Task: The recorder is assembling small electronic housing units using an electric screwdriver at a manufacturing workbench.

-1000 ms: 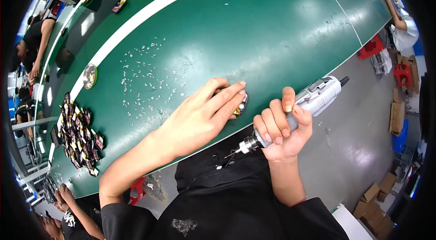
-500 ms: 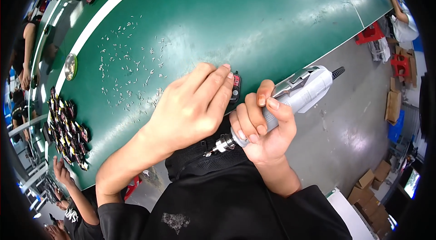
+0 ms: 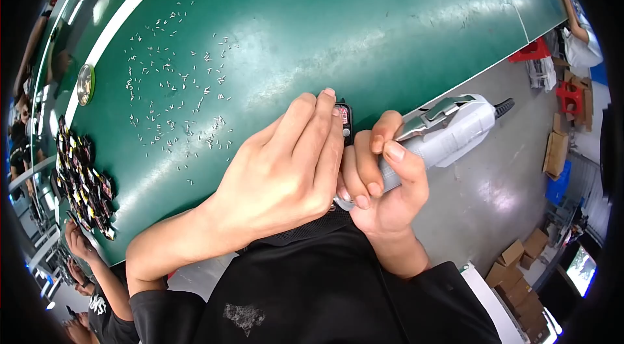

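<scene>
My left hand [image 3: 283, 162] reaches across the green table, its fingers together and curled over a small black device [image 3: 348, 124] at the near edge. A red label and a round grey spot show on the device; my fingers hide the rest of it, and my thumb is out of sight. My right hand [image 3: 383, 175] is wrapped round a light grey electric screwdriver [image 3: 448, 136], tilted with its cord end up to the right. The screwdriver's bit end is hidden behind my left hand. Many small loose screws [image 3: 185, 77] lie scattered on the table left of my hands.
A heap of black devices [image 3: 84, 178] sits at the table's left edge, with a small round dish [image 3: 85, 84] beyond it. A co-worker's hand [image 3: 79, 240] is near the heap. Red stools [image 3: 569, 98] and cardboard boxes [image 3: 556, 152] stand at the right.
My left hand has shifted a little right with the device. The screwdriver's metal tip, visible before, is now covered by my left hand. The whole view has shifted slightly.
</scene>
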Motion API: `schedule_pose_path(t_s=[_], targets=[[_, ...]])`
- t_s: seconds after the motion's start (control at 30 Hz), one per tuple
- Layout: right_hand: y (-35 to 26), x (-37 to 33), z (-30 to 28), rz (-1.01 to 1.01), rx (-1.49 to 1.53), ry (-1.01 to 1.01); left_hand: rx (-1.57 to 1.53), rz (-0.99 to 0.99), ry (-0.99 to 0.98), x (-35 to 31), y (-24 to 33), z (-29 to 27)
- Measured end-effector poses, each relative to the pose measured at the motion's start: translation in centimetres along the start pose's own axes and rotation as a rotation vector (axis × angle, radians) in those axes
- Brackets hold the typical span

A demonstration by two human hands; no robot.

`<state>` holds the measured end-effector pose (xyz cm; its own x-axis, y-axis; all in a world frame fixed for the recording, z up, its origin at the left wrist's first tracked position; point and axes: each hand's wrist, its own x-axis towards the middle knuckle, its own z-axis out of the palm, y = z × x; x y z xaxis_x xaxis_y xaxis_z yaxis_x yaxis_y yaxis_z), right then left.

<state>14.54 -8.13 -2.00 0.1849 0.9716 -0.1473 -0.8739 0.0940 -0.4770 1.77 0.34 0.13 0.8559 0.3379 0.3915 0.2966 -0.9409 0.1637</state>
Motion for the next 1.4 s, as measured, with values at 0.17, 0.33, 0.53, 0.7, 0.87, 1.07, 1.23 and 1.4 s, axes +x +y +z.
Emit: schedule_pose_path(t_s=[0.17, 0.33, 0.53, 0.7, 0.87, 1.07, 1.23, 1.4], targets=[[-5.4, 1.9, 0.7, -0.095, -0.191, -0.314, -0.087, -0.067, -0.093, -0.3, 0.4, -0.7], [-8.1, 4.9, 2.2, -0.226, -0.379, -0.436, 0.014, 0.027, -0.027, -1.0, 0.2, 0.4], [-7.6, 7.2, 1.3, -0.229, -0.428, -0.508, 0.022, 0.023, -0.004, -1.0, 0.2, 0.7], [-6.9, 7.5, 1.0, -0.192, -0.445, -0.441, 0.020, 0.006, 0.001, -1.3, 0.1, 1.0], [-7.2, 7.5, 1.7, -0.169, -0.549, -0.502, 0.007, 0.004, 0.026, -1.1, 0.2, 1.0], [-6.5, 8.5, 2.7, -0.136, -0.664, -0.655, 0.017, 0.066, 0.044, -1.2, -0.3, 1.4], [-5.8, 8.7, 3.8, -0.108, -0.654, -0.623, 0.075, 0.049, -0.024, -1.3, -0.3, 0.1], [-5.2, 8.5, 3.5, -0.070, -0.497, -0.715, 0.108, 0.052, 0.008, -2.3, -0.4, -0.2]])
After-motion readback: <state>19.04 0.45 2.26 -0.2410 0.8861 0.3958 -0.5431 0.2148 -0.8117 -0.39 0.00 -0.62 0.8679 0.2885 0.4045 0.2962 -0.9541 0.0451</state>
